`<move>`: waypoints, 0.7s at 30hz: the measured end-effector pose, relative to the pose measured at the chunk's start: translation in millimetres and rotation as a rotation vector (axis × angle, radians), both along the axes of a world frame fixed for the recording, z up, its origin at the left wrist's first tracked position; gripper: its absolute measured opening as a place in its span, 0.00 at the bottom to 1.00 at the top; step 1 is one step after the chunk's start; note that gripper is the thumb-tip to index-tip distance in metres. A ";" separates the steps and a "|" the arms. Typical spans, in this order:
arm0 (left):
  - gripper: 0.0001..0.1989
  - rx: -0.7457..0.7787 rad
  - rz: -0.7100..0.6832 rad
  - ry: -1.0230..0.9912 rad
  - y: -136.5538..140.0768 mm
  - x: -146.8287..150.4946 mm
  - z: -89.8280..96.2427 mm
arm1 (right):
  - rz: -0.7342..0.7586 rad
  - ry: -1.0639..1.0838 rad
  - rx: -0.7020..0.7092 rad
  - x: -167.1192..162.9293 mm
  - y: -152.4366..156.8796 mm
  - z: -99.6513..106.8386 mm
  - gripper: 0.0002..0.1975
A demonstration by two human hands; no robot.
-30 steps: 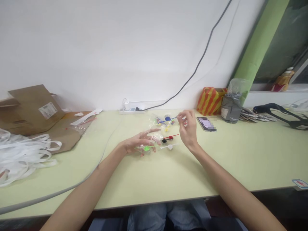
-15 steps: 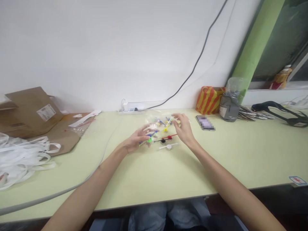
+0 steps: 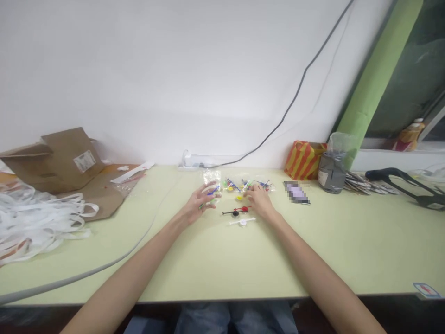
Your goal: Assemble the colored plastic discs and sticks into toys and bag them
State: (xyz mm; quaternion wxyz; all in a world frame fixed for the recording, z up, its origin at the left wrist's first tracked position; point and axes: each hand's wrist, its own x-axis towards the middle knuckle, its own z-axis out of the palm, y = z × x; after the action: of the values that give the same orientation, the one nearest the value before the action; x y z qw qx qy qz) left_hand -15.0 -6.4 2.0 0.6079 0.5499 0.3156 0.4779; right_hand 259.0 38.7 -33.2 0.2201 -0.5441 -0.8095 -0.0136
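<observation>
My left hand (image 3: 200, 203) is curled around a blue spinner arrow (image 3: 213, 190) and a green one, small plastic pointers with round hubs. Crinkled clear plastic (image 3: 211, 176) lies just beyond its fingers. My right hand (image 3: 259, 199) has its fingers bent down at a pile of mixed-colour spinner arrows (image 3: 232, 184); what its fingertips grip is hidden. Between the hands lie a yellow spinner arrow (image 3: 239, 198), a red one (image 3: 245, 209) and a black one (image 3: 235, 213). Nearest me is a white spinner arrow (image 3: 243, 223).
A phone (image 3: 296, 192) lies right of my right hand, before a striped bag (image 3: 302, 160) and a grey container (image 3: 331, 172). At left are a cardboard box (image 3: 73, 157), white straps (image 3: 45, 225) and a grey cable (image 3: 104, 267) crossing the table.
My right hand has come down onto the pile, its fingers now bent. My left hand still holds the blue and green spinner arrows, slightly farther left. The camera view has shifted a little.
</observation>
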 end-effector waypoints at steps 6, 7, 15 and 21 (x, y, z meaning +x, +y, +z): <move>0.32 -0.017 -0.087 0.033 -10.1 6.3 2.4 | 0.040 0.042 -0.031 3.1 -5.1 2.0 0.07; 0.33 -0.023 -0.098 0.026 -11.6 8.1 3.3 | 0.038 0.070 -0.029 2.5 -6.1 3.2 0.09; 0.39 0.002 0.002 -0.062 -6.1 15.1 -2.6 | 0.085 0.257 -0.129 -8.8 -3.6 5.6 0.02; 0.37 0.009 -0.019 0.000 -6.4 9.0 -2.2 | 0.100 0.395 -0.087 -10.6 -4.2 4.5 0.11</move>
State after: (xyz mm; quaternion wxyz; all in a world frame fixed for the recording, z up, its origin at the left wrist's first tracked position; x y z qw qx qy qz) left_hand -5.9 -12.9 -0.2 0.6099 0.5559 0.3082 0.4734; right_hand 248.4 34.5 -28.7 0.3510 -0.5043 -0.7766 0.1393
